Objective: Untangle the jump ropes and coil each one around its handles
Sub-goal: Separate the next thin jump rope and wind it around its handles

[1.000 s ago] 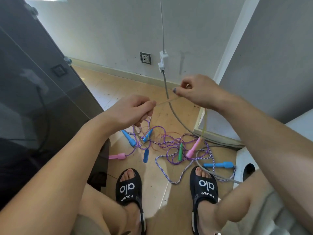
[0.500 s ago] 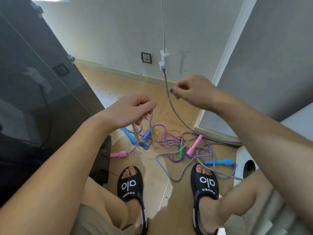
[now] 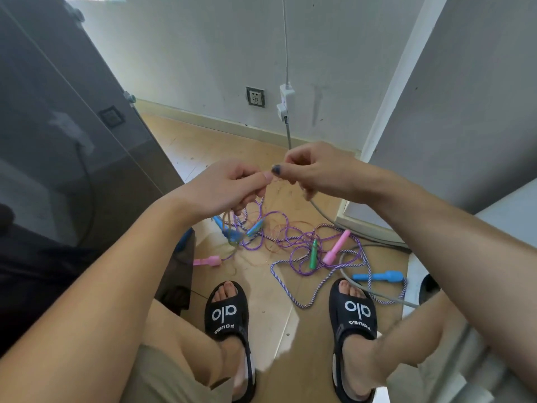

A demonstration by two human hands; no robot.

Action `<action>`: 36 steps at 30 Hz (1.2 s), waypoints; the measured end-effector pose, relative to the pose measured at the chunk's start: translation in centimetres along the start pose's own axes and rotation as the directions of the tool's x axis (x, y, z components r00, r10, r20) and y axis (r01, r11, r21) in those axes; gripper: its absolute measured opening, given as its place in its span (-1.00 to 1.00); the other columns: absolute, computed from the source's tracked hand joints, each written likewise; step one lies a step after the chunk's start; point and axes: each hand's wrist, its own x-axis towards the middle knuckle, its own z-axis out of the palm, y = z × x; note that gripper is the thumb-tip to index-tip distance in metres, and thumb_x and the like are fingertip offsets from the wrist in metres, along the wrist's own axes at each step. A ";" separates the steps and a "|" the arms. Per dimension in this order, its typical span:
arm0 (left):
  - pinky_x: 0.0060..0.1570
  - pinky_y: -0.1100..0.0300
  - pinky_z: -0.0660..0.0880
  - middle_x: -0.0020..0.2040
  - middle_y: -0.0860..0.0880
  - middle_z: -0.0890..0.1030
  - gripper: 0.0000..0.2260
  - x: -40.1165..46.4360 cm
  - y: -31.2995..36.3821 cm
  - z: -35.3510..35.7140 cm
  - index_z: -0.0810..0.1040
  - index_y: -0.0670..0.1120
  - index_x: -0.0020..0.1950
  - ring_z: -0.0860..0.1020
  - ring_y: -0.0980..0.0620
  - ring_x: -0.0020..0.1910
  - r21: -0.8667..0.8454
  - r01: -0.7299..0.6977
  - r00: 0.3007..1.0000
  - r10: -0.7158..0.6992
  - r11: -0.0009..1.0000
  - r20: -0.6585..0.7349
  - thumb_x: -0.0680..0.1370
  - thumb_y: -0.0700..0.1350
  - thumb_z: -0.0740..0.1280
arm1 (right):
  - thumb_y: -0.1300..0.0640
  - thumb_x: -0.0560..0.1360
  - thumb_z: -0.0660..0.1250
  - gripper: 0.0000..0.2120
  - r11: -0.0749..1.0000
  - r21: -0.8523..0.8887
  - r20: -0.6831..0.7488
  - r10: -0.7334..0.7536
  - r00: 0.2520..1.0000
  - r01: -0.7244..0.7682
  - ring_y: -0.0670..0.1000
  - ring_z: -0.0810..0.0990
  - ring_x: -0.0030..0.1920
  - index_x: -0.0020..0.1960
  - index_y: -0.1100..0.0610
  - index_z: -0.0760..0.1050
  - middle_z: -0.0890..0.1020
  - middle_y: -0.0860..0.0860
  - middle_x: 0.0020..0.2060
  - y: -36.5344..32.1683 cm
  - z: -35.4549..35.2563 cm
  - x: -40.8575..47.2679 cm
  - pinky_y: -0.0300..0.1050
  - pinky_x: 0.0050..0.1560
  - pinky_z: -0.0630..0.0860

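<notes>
Hands (image 3: 229,187) (image 3: 316,170) thumb-to-thumb, each pinching thin orange rope (image 3: 277,179).

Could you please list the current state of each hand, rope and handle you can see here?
left hand: raised, pinching a thin rope strand
right hand: raised, pinching the same strand
jump ropes: tangled on the floor, uncoiled
pink handle: lying in the tangle
green handle: lying in the tangle
blue handle: lying by the right sandal
wall socket: nothing plugged in
</notes>
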 end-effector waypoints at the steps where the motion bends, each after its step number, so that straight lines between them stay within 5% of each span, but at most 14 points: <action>1: -0.34 0.24 0.44 -0.41 -0.03 0.44 -0.61 0.0 -0.2 -0.2 0.52 -0.27 -0.16 0.39 0.03 -0.43 -0.003 0.013 1.000 -0.013 1.000 0.003 0.66 0.03 0.27 | -0.01 0.59 0.35 -0.68 1.000 0.012 0.007 0.026 1.000 -0.026 -0.09 0.40 -0.49 -0.24 0.17 0.46 0.40 -0.15 -0.54 0.1 -0.4 -0.1 -0.19 -0.44 0.47; 7: -0.36 0.27 0.44 -0.41 -0.02 0.43 -0.65 -0.1 -0.7 -0.5 0.50 -0.24 -0.19 0.39 0.04 -0.43 0.037 0.078 0.996 -0.079 0.996 0.035 0.67 -0.01 0.25 | -0.13 0.54 0.37 -0.67 0.895 -0.426 -0.147 0.076 0.986 -0.132 -0.05 0.45 -0.36 -0.26 0.08 0.52 0.50 -0.06 -0.42 2.0 -3.9 0.3 -0.13 -0.29 0.34; 13: -0.32 0.15 0.37 -0.41 -0.03 0.40 -0.68 0.3 -0.2 0.1 0.50 -0.11 -0.27 0.37 0.02 -0.40 0.046 0.009 1.000 -0.010 0.999 0.023 0.65 -0.02 0.27 | -0.13 0.64 0.17 -0.67 0.981 -0.179 0.029 0.076 0.997 -0.070 0.01 0.65 -0.28 -0.03 0.10 0.54 0.69 0.02 -0.17 0.7 1.1 1.3 -0.03 -0.17 0.54; 16: -0.33 0.15 0.32 -0.43 0.02 0.39 -0.67 0.3 -0.4 -0.1 0.51 -0.14 -0.26 0.34 0.00 -0.39 0.028 0.022 0.999 -0.022 0.999 0.024 0.66 -0.03 0.26 | 0.01 0.58 0.34 -0.80 0.992 -0.117 -0.046 0.035 0.998 -0.040 -0.04 0.59 -0.32 0.02 0.15 0.55 0.64 0.01 -0.23 0.1 0.5 1.5 -0.10 -0.23 0.52; 18: -0.38 0.19 0.32 -0.43 0.06 0.40 -0.67 0.2 -0.6 -0.4 0.52 -0.12 -0.26 0.33 0.04 -0.42 0.039 0.047 0.999 -0.048 0.998 0.021 0.67 -0.01 0.26 | 0.01 0.53 0.41 -0.81 0.974 -0.222 -0.139 0.009 0.990 -0.040 -0.05 0.58 -0.26 0.05 0.11 0.58 0.62 -0.03 -0.22 0.6 -1.1 1.5 -0.16 -0.17 0.49; 21: -0.42 0.35 0.31 -0.43 0.07 0.41 -0.67 0.2 -0.9 -0.7 0.55 -0.14 -0.23 0.32 0.14 -0.47 0.087 0.055 0.998 -0.056 0.995 0.006 0.67 0.00 0.26 | -0.09 0.49 0.42 -0.72 0.863 -0.476 -0.220 0.070 0.973 -0.169 0.04 0.60 -0.08 0.09 0.07 0.57 0.64 0.01 -0.12 1.6 -2.6 1.2 -0.08 -0.02 0.54; 25: -0.42 0.40 0.33 -0.39 0.00 0.43 -0.69 0.1 -0.8 -0.5 0.56 -0.22 -0.17 0.35 0.17 -0.47 0.089 0.032 0.999 -0.032 0.995 0.004 0.66 -0.04 0.27 | -0.01 0.48 0.39 -0.62 0.660 -0.710 -0.127 0.223 0.966 -0.246 0.09 0.56 0.16 0.28 -0.03 0.47 0.62 0.01 0.11 1.9 -2.1 0.9 -0.01 0.18 0.49; 27: -0.41 0.38 0.32 -0.36 -0.07 0.41 -0.69 0.2 -0.6 -0.3 0.56 -0.22 -0.16 0.35 0.14 -0.45 0.091 0.013 1.000 -0.014 0.996 0.008 0.66 -0.03 0.28 | 0.14 0.48 0.37 -0.56 0.804 -0.561 -0.026 0.219 0.975 -0.195 0.06 0.57 0.16 0.34 -0.03 0.44 0.62 0.00 0.15 1.5 -1.2 0.8 -0.02 0.20 0.51; 29: -0.41 0.35 0.30 -0.37 -0.10 0.40 -0.70 0.2 -0.4 -0.1 0.57 -0.21 -0.16 0.33 0.09 -0.42 0.055 -0.009 1.000 0.008 0.998 0.013 0.66 -0.04 0.29 | 0.24 0.51 0.33 -0.62 0.970 -0.202 0.094 0.154 0.984 -0.133 0.00 0.61 0.13 0.31 0.06 0.49 0.66 0.02 0.13 0.5 0.2 0.9 -0.12 0.19 0.52; 31: -0.43 0.34 0.27 -0.38 -0.08 0.40 -0.71 0.2 -0.2 0.0 0.58 -0.21 -0.17 0.32 0.08 -0.43 0.010 -0.021 1.000 0.021 1.000 0.013 0.66 -0.06 0.29 | 0.26 0.53 0.29 -0.72 0.996 0.033 0.122 0.079 0.989 -0.084 -0.03 0.64 0.05 0.22 0.14 0.55 0.70 0.09 0.03 -0.4 1.1 0.8 -0.17 0.15 0.52; 36: -0.42 0.27 0.32 -0.40 -0.04 0.44 -0.71 0.1 -0.4 -0.2 0.56 -0.20 -0.16 0.36 0.03 -0.42 -0.007 0.033 0.998 -0.033 0.999 0.056 0.67 -0.06 0.25 | 0.28 0.56 0.29 -0.88 0.996 0.072 0.122 0.042 0.992 -0.051 0.01 0.59 -0.24 0.04 0.28 0.57 0.66 0.11 -0.27 -0.3 0.7 0.7 -0.03 -0.10 0.56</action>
